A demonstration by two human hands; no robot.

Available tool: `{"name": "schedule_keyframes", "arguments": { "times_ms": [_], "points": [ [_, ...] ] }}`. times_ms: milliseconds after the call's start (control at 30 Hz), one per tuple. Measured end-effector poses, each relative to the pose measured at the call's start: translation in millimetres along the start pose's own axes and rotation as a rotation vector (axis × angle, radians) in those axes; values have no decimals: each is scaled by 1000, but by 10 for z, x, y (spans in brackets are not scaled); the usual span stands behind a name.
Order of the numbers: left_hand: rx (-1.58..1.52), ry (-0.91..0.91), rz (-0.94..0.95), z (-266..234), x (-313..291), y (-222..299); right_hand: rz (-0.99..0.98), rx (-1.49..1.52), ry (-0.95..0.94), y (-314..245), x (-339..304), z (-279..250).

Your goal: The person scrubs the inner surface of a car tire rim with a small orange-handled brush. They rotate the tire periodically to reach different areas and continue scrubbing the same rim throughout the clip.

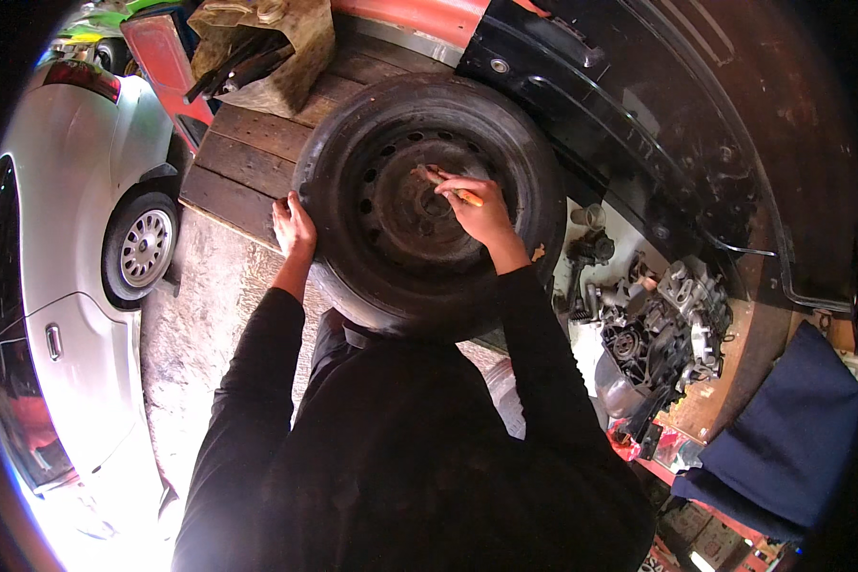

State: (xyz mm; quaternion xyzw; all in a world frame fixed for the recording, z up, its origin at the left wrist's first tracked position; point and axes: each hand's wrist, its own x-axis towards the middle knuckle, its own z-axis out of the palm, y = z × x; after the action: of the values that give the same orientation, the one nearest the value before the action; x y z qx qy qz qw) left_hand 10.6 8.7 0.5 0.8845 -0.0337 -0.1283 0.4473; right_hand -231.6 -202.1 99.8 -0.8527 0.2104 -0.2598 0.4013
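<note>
Head view: wheel (396, 224) lies flat on the plank bench (248, 157), probably so its face is reachable, right hand (486, 216) gripping an orange-handled tool (470, 197) near its centre, left hand (296, 229) loosely open against its outer edge, likely steadying it, metal parts (653, 329) heaped off right.

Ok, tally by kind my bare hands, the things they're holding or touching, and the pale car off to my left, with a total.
Bare hands: 2 (left hand, right hand)
Tyred steel wheel: 1
Orange-handled tool: 1
Pale car: 1
Total: 5
</note>
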Motion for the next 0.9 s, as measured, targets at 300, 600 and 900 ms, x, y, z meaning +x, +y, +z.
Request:
{"name": "schedule_keyframes", "arguments": {
  "times_ms": [300, 600, 900],
  "points": [
    [0, -16, 14, 40, 113, -20, 62, 69, -118, 41, 256, -43],
    [-24, 6, 34, 44, 61, 17, 71, 133, -47, 110, 180, 207],
    [-21, -8, 17, 41, 50, 58, 241, 182, 85, 119, -15, 366]
  ]
}}
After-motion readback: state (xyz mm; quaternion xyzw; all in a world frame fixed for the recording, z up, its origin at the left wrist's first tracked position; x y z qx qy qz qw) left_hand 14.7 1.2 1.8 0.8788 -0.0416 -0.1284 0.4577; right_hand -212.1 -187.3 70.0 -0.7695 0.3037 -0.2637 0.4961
